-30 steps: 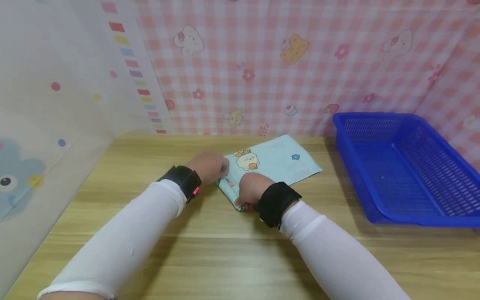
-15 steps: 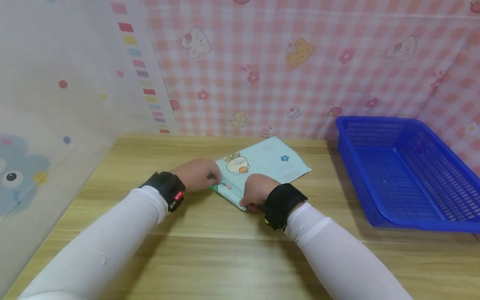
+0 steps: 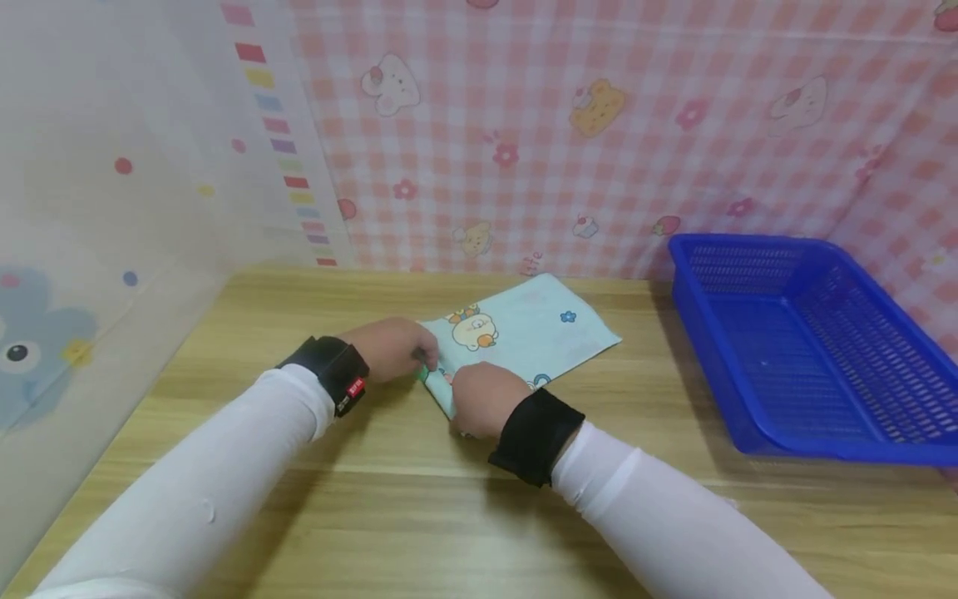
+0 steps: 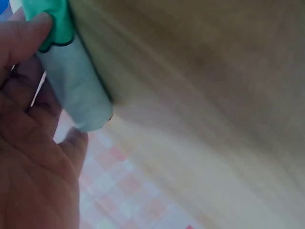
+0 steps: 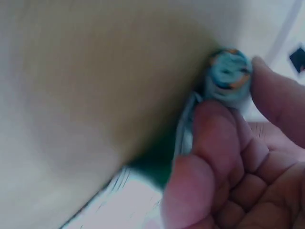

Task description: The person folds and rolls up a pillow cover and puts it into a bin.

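One flat, pale blue cloth with printed cartoon figures (image 3: 539,333), lying on one light wood-grain table (image 3: 374,520), roughly mid-scene and towards the far side. Along its left edge, one narrow roll (image 4: 78,88). Two bare hands on that single roll: left hand (image 3: 385,348) at the far end, pinching between thumb and fingers, thumb on one green patch (image 4: 59,28); right hand (image 3: 486,401) at the near end, pinching likewise, with tightly layered folds at the tip. Number of turns in the roll impossible to tell. On the flat part, right of the left hand, one cream cartoon animal (image 3: 474,331) and one small blue flower (image 3: 568,317). Around the wrists, two black fabric wristbands (image 3: 537,437); on the forearms, two white sleeves (image 3: 202,482). To the right, well apart from the cloth, one blue rectangular plastic basket with slotted walls (image 3: 793,358). At the far side, one pink-and-white checked backdrop (image 3: 449,125); at left, one white sheet with coloured dots (image 3: 180,108).
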The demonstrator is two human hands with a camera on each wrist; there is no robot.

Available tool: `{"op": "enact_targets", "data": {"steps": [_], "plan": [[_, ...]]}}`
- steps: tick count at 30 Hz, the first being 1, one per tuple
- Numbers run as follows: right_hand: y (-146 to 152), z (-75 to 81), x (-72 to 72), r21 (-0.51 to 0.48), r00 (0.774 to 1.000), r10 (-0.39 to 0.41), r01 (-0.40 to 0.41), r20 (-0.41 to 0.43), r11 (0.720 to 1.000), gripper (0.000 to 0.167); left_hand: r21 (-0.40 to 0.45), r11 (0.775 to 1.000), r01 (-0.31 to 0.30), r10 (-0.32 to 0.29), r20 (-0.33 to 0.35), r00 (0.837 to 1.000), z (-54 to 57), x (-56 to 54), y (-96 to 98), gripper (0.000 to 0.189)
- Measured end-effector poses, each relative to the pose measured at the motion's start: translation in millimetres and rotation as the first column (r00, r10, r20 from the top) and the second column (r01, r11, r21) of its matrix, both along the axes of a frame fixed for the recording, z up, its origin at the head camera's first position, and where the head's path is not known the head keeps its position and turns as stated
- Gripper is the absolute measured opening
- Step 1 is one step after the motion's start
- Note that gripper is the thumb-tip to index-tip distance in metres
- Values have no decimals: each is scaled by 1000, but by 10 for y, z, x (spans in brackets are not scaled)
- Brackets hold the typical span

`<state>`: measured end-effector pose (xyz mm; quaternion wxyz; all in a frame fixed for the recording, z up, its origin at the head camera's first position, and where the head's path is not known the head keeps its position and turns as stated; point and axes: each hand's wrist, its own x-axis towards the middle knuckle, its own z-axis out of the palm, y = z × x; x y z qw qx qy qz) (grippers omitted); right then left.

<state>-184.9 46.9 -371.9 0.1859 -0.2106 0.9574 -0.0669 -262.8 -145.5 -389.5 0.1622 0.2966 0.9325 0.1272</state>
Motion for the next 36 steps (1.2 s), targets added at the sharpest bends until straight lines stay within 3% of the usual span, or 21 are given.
{"op": "enact_targets", "data": {"steps": [6, 12, 17, 23, 27, 32, 34, 36], "plan": [[-177, -70, 70, 22, 997, 71, -70, -36, 997, 23, -71, 997, -10, 9, -12, 1000, 58, 23, -20, 18], [-270, -124, 91, 44, 996, 87, -86, -21, 995, 27, -65, 998, 19, -23, -60, 998, 53, 66, -104, 31], [-273, -105, 21, 43, 994, 77, -81, 77, 996, 22, -48, 998, 40, -44, -91, 995, 13, 83, -184, 35], [-232, -77, -51, -9, 979, 69, -69, 194, 998, 36, -67, 997, 47, -53, -84, 995, 2, 72, -222, 27], [-192, -101, -103, -25, 967, -14, 21, 254, 999, 47, -113, 992, 48, -56, -71, 996, 30, 44, -156, 22], [-178, -116, -119, -48, 980, -95, 105, 173, 993, 42, -155, 986, 68, -80, -73, 994, 68, 20, -58, 18], [-199, -129, -94, -91, 992, -71, 81, 107, 993, 31, -159, 985, 74, -87, -75, 993, 82, 26, -44, 18], [-229, -156, -48, -123, 1000, -1, 4, 30, 992, 18, -152, 986, 65, -76, -69, 995, 98, 42, -44, 18]]}}
